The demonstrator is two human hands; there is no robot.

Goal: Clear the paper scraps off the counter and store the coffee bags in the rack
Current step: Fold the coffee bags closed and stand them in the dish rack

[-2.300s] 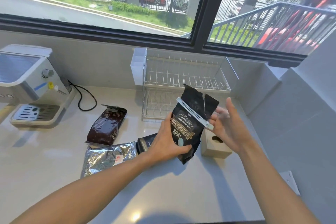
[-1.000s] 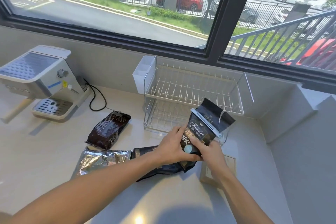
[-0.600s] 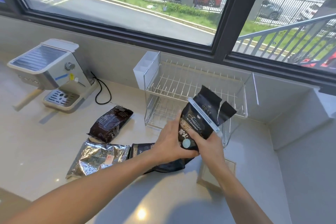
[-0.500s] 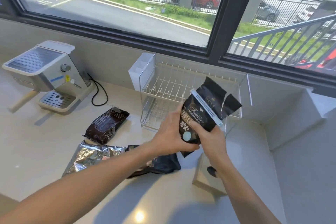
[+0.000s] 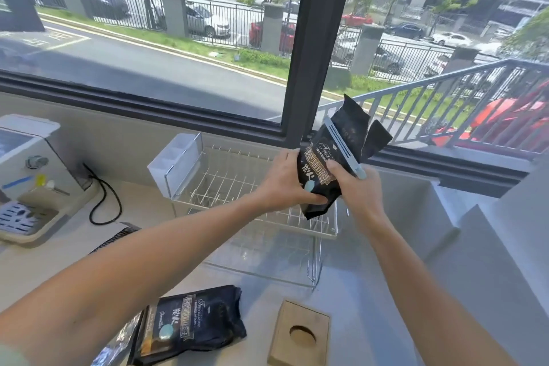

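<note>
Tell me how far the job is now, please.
No bag shows in the wire rack yet. Both hands, left hand and right hand, hold a clipped black coffee bag above its top tier. Another black coffee bag lies on the counter.

Black coffee bag up in the air, gold lettered banding across its face, a pale blue round dot low down and a light blue-grey clip slanting over its neck. Under it the rack is white wire with a frosted white caddy on its left end, all on a pale cream surface. A second black bag lies flat with the same gold print and blue dot, beside a crinkled silver foil pack, a tan wooden box and a white-and-beige coffee machine with a black cord.
</note>
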